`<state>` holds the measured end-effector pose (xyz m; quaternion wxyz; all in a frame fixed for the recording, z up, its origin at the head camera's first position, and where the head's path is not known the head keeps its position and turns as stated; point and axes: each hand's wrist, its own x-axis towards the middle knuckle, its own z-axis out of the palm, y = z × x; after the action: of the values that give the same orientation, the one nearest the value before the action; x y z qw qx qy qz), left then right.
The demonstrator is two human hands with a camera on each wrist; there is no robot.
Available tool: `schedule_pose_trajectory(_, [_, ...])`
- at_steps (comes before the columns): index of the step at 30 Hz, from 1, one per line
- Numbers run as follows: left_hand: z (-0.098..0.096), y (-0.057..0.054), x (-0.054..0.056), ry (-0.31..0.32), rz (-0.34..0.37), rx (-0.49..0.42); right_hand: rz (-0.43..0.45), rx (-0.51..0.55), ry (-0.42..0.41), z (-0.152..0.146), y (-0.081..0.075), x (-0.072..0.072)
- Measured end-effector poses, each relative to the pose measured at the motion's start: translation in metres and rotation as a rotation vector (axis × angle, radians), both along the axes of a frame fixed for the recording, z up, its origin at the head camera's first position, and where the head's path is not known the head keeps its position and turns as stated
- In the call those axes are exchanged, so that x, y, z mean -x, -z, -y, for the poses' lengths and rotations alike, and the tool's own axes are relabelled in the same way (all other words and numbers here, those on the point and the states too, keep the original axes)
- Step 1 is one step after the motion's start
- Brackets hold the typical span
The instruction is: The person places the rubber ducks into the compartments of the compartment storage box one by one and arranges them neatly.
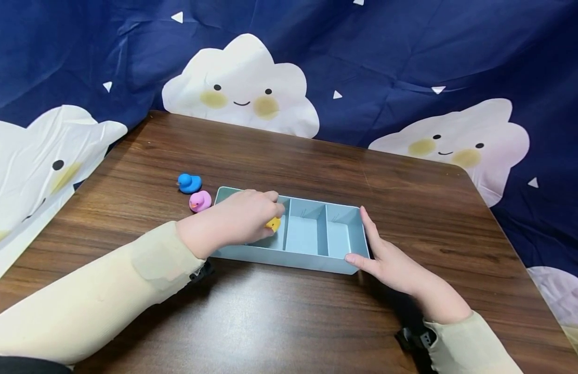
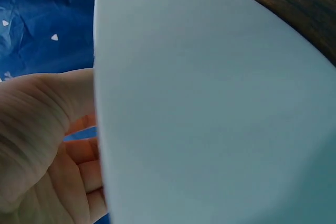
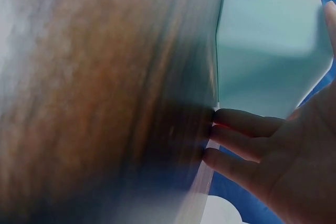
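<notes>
Left hand (image 1: 249, 214) pinches yellow duck (image 1: 273, 224) over tray (image 1: 312, 261), left of middle; right hand (image 1: 389, 261) braces right edge, fingers straight. I'd watch that left wrist: pulling back could clip pink duck (image 1: 201, 201) (just off left edge).

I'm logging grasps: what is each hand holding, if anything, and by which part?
The left hand holds a yellow toy duck; which part it grips is hidden. The right hand rests against the divided tray at its right end.

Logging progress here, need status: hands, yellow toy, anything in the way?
Left hand pinching yellow toy, over or in tray, bottom contact unclear. Right hand against tray's right end. Blue duck, pink duck outside; nothing visibly blocking.
</notes>
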<state>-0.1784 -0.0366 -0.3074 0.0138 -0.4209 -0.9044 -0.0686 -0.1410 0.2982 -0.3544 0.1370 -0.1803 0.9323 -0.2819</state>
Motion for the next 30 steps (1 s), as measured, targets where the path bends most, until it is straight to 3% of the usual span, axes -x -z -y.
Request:
schedule_pose_trajectory(17, [-0.007, 0.016, 0.004, 0.015, 0.008, 0.032, 0.002, -0.001, 0.002, 0.001, -0.003, -0.002])
schedule_pose_trajectory(30, [-0.012, 0.021, 0.007, -0.007, 0.034, 0.059, 0.009, 0.002, 0.003, 0.002, -0.003, -0.002])
